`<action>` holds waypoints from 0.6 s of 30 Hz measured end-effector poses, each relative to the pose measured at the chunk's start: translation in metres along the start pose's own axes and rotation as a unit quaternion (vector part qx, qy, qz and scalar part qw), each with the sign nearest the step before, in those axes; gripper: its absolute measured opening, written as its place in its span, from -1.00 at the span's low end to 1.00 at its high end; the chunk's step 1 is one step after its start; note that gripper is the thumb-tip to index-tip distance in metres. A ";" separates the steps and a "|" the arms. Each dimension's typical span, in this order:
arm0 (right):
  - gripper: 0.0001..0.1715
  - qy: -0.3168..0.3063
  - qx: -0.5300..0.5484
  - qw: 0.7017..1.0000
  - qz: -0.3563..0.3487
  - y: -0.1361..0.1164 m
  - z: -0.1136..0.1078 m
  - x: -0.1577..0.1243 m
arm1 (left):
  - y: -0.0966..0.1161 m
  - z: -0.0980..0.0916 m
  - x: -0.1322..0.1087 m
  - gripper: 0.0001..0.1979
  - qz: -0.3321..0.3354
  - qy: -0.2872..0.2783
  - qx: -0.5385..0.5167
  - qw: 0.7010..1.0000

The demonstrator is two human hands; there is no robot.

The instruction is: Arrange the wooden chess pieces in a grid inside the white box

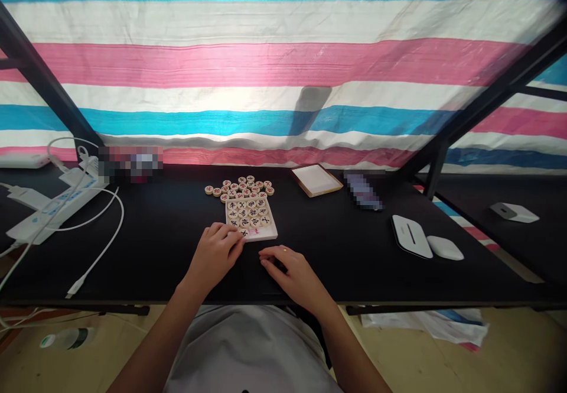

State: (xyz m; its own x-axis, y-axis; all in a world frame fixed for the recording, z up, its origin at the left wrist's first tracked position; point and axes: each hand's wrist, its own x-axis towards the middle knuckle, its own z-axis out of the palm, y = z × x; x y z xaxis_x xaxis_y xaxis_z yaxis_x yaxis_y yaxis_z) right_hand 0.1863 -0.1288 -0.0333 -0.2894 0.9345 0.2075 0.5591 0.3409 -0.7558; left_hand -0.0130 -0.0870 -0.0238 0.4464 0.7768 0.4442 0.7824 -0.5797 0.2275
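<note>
Left hand (217, 251) at the tray (270, 234) on the tabletop (319, 224)

Its fingers (221, 231) bend over the tray's near-left corner, tips at a black-marked piece (243, 233); I cannot tell whether they grip it. The right hand (295, 272), thumb and forefinger parted, curls near the tray.

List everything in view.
Square tray: one, white, centre
Black-marked round discs: about thirteen, cream, in tray
Loose discs: many, cream, behind tray
Brown-edged panel: one, white, back
Pixelated patches: two, mixed, back
Power strip: one, white, left
Cables: several, white, left
Rounded gadgets: two, white, right
Boxy adapter: one, white, right
Plastic bottle: one, clear, floor
Striped backdrop: one, multicoloured, behind
Tabletop: one, black, beneath
Frame bars: several, black, sides
Left hand: one, bare, tray
Right hand: one, bare, front
</note>
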 end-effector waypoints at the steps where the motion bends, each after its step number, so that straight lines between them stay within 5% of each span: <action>1: -0.81 0.000 0.000 1.000 0.000 0.000 0.000 0.000 | 0.001 -0.001 0.000 -0.82 0.009 -0.004 0.003 1.000; 18: -0.81 -0.002 -0.001 1.000 0.002 -0.002 -0.001 0.000 | -0.001 0.007 -0.001 -0.81 -0.010 0.031 -0.010 0.999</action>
State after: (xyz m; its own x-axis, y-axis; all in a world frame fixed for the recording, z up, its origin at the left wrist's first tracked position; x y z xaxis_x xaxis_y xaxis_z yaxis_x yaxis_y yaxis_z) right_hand 0.1860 -0.1292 -0.0306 -0.2908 0.9352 0.2022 0.5617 0.3380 -0.7551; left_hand -0.0107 -0.0857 -0.0306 0.4024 0.7716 0.4927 0.7814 -0.5699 0.2542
